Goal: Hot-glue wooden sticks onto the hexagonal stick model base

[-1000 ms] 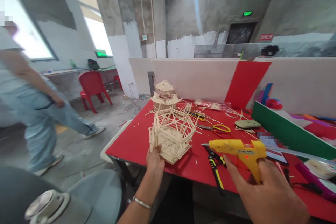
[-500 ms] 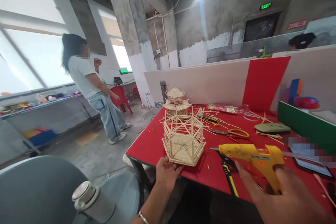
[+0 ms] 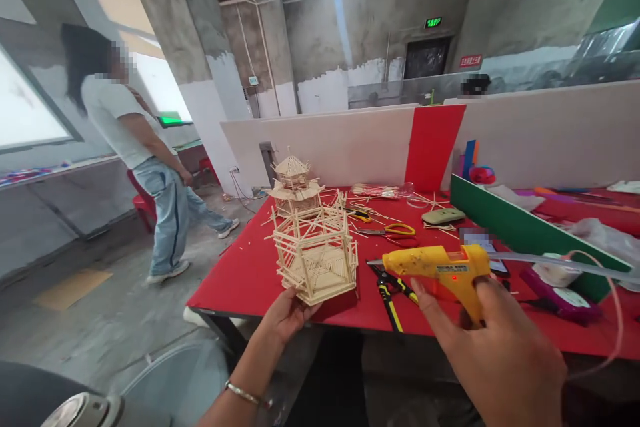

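My left hand [image 3: 290, 317] pinches the lower front edge of a hexagonal frame model [image 3: 325, 267] built from thin wooden sticks. The frame's top is open, and its floor shows a ringed pattern of sticks. My right hand [image 3: 487, 327] is closed around the grip of a yellow hot glue gun [image 3: 435, 263], whose nozzle points left toward the frame without touching it. A red light glows on the gun's side. Beneath the nozzle lie pliers with black and yellow handles [image 3: 390, 303]. Behind the frame stands a tiered stick pagoda [image 3: 295, 190].
On the red table [image 3: 230, 273] lie scissors with yellow handles [image 3: 400, 229], loose sticks, a green case [image 3: 443, 215] and a phone [image 3: 480, 243]. A green board [image 3: 525, 233] stands at right. A person [image 3: 145, 160] walks at left. A white bottle [image 3: 83, 410] is low left.
My view has swung to the right. My left thumb now lies over the frame's edge, and the frame sits slightly turned. The person at left has taken a step. The glue gun stays in my right hand.
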The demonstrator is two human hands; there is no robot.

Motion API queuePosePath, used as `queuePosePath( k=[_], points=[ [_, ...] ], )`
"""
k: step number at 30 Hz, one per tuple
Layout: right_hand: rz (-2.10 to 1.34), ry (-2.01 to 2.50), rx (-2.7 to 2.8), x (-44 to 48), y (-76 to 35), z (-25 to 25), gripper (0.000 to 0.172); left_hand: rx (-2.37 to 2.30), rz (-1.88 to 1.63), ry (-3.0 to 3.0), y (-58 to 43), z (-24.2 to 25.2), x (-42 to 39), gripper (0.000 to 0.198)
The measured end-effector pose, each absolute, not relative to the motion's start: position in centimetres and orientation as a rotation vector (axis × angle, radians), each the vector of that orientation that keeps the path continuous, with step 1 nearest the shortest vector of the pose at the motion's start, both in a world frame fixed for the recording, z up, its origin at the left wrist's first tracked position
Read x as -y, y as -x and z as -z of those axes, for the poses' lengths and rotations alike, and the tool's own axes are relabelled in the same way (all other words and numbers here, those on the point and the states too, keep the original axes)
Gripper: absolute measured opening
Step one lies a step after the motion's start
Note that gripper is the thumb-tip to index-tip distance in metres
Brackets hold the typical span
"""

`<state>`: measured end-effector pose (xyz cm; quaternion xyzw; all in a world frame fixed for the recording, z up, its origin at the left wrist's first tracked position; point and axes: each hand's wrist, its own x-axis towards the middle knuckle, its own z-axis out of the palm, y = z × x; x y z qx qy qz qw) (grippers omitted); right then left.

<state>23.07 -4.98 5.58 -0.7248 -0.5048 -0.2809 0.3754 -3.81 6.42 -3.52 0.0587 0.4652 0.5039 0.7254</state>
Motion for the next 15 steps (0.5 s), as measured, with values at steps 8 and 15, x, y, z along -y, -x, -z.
queuePosePath(
  k=[8,15],
  points=[
    [0.792,1.806,1.399,4.1,-20.6,-7.6,0.057,-0.959,-1.136,-0.167,2.9,4.2,-7.0,0.034],
    [0.93,1.749,1.411,3.5,-18.9,-8.5,0.05,-0.805,-1.411,-0.273,2.7,4.7,-8.7,0.031]
  ],
)
